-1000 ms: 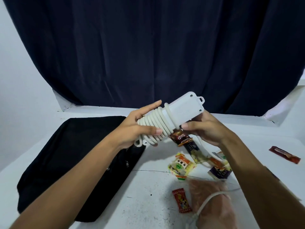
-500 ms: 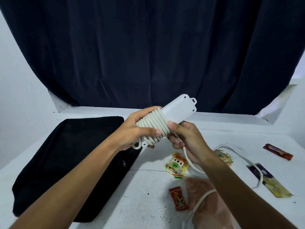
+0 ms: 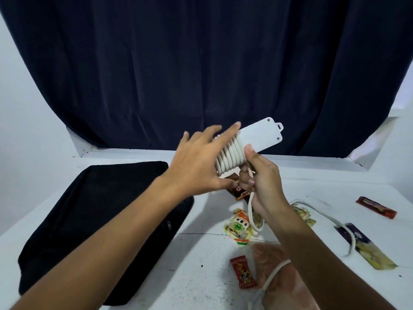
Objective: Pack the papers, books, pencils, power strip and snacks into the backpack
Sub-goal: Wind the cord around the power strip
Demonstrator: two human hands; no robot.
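Dark navy curtain (image 3: 201,63) fills the back of the view, and below it I've got a white tabletop (image 3: 201,260), scuffed and speckled. Both arms are up over the middle of it. Right hand (image 3: 263,184) has the power strip (image 3: 257,137) raised off the tabletop, tilted, far end pointing up and to the right; thumb is pressed on the white casing, fingers curled underneath with the cord (image 3: 230,156) running through them, so that grip is closed around strip and cord together. White coils are wound tight round the near half of the strip. Left hand (image 3: 199,166) is spread wide, fingers fanned across the coils, a little motion-blurred; whether the palm is touching them, I cannot tell. Loose cord drops from the right fist, loops on the tabletop and trails off to the right across a purple-and-yellow snack packet (image 3: 368,247). Black backpack (image 3: 96,220) lies flat on the left, under the left forearm. More snacks are scattered beneath the hands: a brown wrapper (image 3: 238,189), an orange-and-green packet (image 3: 239,224), a small red candy (image 3: 242,274), and a red bar (image 3: 376,207) far right. A clear plastic bag (image 3: 279,271) sits near the bottom edge.
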